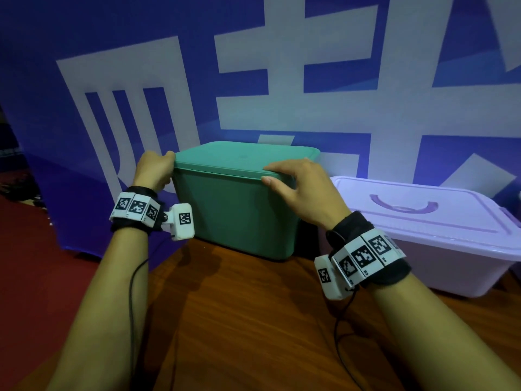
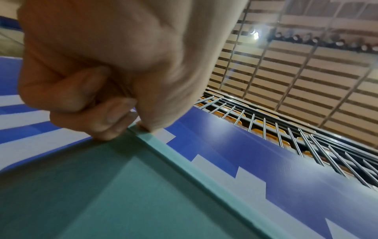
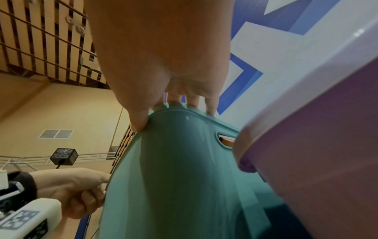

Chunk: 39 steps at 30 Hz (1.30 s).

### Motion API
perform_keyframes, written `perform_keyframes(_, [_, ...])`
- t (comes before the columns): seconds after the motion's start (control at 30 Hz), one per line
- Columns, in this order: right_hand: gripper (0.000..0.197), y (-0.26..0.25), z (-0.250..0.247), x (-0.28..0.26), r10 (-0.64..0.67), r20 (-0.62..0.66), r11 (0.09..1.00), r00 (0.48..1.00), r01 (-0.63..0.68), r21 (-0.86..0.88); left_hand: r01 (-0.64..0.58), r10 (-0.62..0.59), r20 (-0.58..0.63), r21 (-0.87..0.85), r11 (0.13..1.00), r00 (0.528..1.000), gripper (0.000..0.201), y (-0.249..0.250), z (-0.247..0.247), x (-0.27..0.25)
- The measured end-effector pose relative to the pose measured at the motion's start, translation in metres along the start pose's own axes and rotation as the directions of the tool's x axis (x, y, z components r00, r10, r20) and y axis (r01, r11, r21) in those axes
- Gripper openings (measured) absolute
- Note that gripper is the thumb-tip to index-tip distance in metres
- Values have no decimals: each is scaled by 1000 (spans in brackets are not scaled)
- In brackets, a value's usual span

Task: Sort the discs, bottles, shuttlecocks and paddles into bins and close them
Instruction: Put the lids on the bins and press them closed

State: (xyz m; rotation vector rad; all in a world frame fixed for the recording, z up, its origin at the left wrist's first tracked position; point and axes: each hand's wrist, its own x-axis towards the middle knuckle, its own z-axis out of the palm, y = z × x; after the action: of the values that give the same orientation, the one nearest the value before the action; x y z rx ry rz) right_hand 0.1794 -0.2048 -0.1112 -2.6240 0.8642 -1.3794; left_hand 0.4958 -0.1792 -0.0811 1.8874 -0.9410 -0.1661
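The two bare forearms lay nearest, reaching out over the brown wooden table (image 1: 253, 320), each wrist wrapped in a black band carrying white marker blocks. At the left, the left hand (image 1: 153, 169) gripped the near left corner of the green lid (image 1: 245, 158): the thumb sat on the lid's top edge and the other fingers were curled under the rim, as the left wrist view showed. The lid lay flat on the green bin (image 1: 236, 213), which stood upright on the far part of the table, in front of a blue and white banner (image 1: 282, 80). Further right, the right hand (image 1: 306, 190) held the lid's near right corner, fingers spread over the top and thumb (image 1: 272, 183) pressed against the front rim. At the right, just beside the green bin, stood the purple bin (image 1: 439, 255), its lid with a recessed handle shut.
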Motion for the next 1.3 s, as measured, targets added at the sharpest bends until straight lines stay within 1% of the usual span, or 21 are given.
perform_keyframes(0.07, [37, -2, 3, 0, 18, -26, 1000, 1000, -18, 0, 39, -37, 29, -59, 997, 999, 27, 1, 0, 2])
perform_keyframes(0.13, [33, -5, 6, 0, 23, -62, 999, 998, -25, -22, 75, -71, 50, -79, 994, 996, 27, 3, 1, 3])
perform_keyframes(0.27, [27, -9, 11, -1, 7, -67, 991, 998, -16, -136, 108, -102, 67, -97, 989, 993, 29, 5, 1, 2])
perform_keyframes(0.37, [27, -7, 16, -3, 4, -80, 984, 997, -19, -180, 111, -106, 52, -103, 988, 993, 30, 6, 1, 3])
perform_keyframes(0.5, [31, -7, 23, -3, 49, -160, 982, 986, -77, -175, 104, -98, 41, -156, 982, 994, 25, 2, 1, 4])
perform_keyframes(0.57, [35, -10, 30, -3, 87, -205, 978, 975, -123, -171, 117, -109, 60, -166, 979, 992, 23, 2, -1, 2])
perform_keyframes(0.63, [38, -12, 37, -3, 107, -223, 969, 969, -152, -194, 149, -135, 97, -149, 978, 986, 29, 3, -4, 1])
perform_keyframes(0.7, [39, -12, 40, -4, 103, -226, 966, 969, -151, -209, 151, -139, 91, -146, 978, 986, 32, 5, -5, 0])
perform_keyframes(0.77, [40, -10, 41, -4, 93, -225, 967, 970, -142, -213, 151, -142, 66, -156, 976, 988, 30, 6, -5, 2])
perform_keyframes(0.87, [41, -9, 39, -3, 89, -218, 970, 972, -135, -204, 190, -177, 82, -186, 964, 981, 26, 6, -7, 5])
perform_keyframes(0.97, [38, -8, 36, -1, 73, -179, 967, 981, -114, -230, 229, -213, 103, -190, 955, 972, 23, 5, -8, 8])
perform_keyframes(1.07, [36, -5, 33, 0, 42, -130, 968, 991, -72, -240, 248, -229, 113, -187, 951, 967, 25, 1, -7, 9])
perform_keyframes(1.23, [38, -2, 31, -1, 37, -145, 980, 989, -64, -187, 171, -170, 25, -230, 958, 985, 23, -11, 3, 8])
perform_keyframes(1.3, [39, -1, 30, 0, 43, -149, 985, 988, -67, -160, 189, -185, 41, -289, 938, 982, 18, -11, 4, 10])
